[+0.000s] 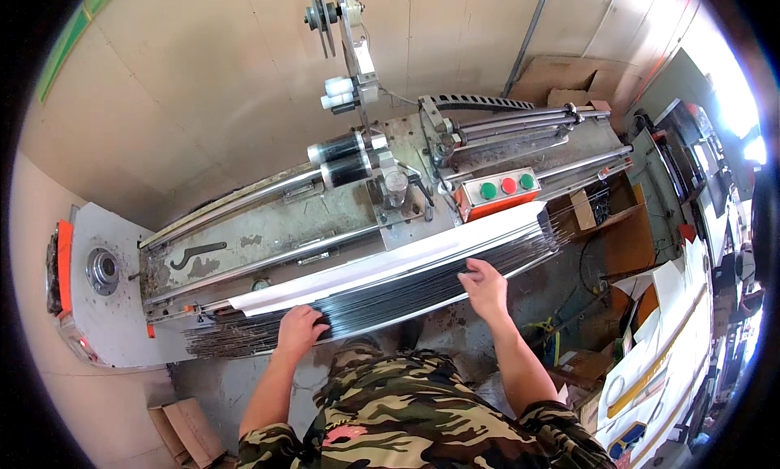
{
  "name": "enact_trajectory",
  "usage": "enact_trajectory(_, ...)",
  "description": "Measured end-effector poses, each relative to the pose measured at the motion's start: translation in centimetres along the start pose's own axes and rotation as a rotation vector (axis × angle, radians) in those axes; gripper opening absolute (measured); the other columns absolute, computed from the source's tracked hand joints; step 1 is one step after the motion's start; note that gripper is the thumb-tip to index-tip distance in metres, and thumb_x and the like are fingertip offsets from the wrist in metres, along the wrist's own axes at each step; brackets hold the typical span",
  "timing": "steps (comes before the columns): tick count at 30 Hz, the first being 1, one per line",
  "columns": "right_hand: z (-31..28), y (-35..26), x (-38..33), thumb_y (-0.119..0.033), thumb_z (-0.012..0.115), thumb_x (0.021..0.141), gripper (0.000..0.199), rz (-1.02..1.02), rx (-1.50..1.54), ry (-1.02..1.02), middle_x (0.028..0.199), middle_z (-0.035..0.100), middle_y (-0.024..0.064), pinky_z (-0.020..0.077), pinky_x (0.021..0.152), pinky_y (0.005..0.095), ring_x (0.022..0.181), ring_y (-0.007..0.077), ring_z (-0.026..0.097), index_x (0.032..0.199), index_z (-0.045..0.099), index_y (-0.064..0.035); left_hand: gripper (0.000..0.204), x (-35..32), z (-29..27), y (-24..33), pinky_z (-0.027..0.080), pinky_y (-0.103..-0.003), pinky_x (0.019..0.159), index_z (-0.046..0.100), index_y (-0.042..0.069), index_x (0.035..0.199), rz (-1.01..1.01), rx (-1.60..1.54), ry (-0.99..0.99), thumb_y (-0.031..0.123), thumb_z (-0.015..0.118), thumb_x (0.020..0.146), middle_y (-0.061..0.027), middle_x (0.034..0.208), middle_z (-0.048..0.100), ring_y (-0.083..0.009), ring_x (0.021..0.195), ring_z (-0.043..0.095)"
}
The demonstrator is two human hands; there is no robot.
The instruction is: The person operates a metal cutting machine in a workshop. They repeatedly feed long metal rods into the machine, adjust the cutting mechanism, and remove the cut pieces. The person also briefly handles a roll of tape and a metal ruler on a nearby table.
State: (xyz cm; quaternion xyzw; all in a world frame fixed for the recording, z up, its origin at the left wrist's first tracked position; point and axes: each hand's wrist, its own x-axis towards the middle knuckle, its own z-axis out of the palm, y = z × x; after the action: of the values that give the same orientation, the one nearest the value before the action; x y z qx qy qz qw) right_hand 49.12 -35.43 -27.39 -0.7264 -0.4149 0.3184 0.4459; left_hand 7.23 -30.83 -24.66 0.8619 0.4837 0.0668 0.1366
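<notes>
A long bundle of thin black rods [398,292] lies across the front of a machine, in a trough lined with a white sheet [357,272]. Over the left part of the bundle, my left hand [299,331] has its fingers curled, thumb near the fingertips. Farther right, my right hand [486,290] reaches to the rods with thumb and index finger brought close together. Whether either hand pinches a single rod is too fine to make out. The rod ends spread unevenly at the left and right of the trough.
Behind the trough stands the machine bed [244,246] with steel guide rails, a hook spanner [197,254] and two dark cylinders [341,160]. An orange control box [497,193] carries green and red buttons. Cardboard boxes [626,225] stand right; folded cardboard [187,432] lies lower left.
</notes>
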Motion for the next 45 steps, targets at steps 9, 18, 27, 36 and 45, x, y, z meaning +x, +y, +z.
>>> enact_trajectory(9, 6.9, 1.5, 4.2, -0.01, 0.066, 0.082, 0.014, -0.425, -0.414, -0.214, 0.094, 0.07, 0.0138, 0.0532, 0.083, 0.0431, 0.093, 0.0337, 0.065, 0.094, 0.072, -0.008, 0.018, 10.6, 4.8, 6.2, 0.056, -0.041, 0.077, 0.063, 0.0, 0.099, 0.311, 0.301, -0.241, 0.011, 0.056, 0.086, -0.0149, 0.091, 0.065, -0.0308, 0.091, 0.065)
enact_trajectory(18, 6.7, 1.4, 4.1, -0.004, 0.068, 0.077, 0.019, -0.592, -0.503, -0.175, 0.094, 0.071, 0.0128, 0.0525, 0.083, 0.0432, 0.092, 0.0335, 0.065, 0.096, 0.071, -0.0041, 0.014, 11.9, 5.6, 6.8, 0.055, -0.036, 0.063, 0.062, 0.001, 0.088, 0.371, 0.449, -0.227, 0.013, 0.058, 0.082, -0.0126, 0.086, 0.063, -0.027, 0.081, 0.065)
enact_trajectory(27, 5.1, -6.4, 6.8, -0.026, 0.063, 0.09, 0.017, -0.788, -0.419, -0.471, 0.084, 0.07, 0.009, 0.0534, 0.075, 0.0438, 0.082, 0.0305, 0.067, 0.096, 0.072, -0.0119, 0.011, 10.5, -8.9, 3.8, 0.055, -0.044, 0.07, 0.067, 0.007, 0.086, 0.162, 0.253, -0.276, 0.014, 0.059, 0.08, -0.0112, 0.086, 0.063, -0.0305, 0.086, 0.066)
enact_trajectory(36, 7.7, -22.7, 14.9, -0.043, 0.055, 0.095, 0.033, -0.806, -0.692, -0.608, 0.098, 0.069, 0.0087, 0.0528, 0.072, 0.0469, 0.087, 0.0331, 0.067, 0.091, 0.074, -0.0162, 0.047, 28.7, -13.1, -10.5, 0.049, -0.028, 0.073, 0.067, 0.002, 0.106, -0.294, -0.749, 0.03, 0.04, 0.079, 0.082, -0.0014, 0.087, 0.065, -0.011, 0.08, 0.061)
enact_trajectory(45, 11.1, -23.4, 18.4, -0.041, 0.06, 0.092, 0.03, -0.68, -0.854, -0.615, 0.146, 0.048, 0.0124, 0.0556, 0.067, 0.0482, 0.077, 0.0352, 0.07, 0.085, 0.074, -0.0147, 0.044, 45.4, -6.4, -9.6, 0.051, -0.033, 0.091, 0.066, 0.004, 0.117, -0.209, -1.304, -0.798, 0.039, 0.072, 0.091, -0.006, 0.115, 0.07, -0.0134, 0.101, 0.064)
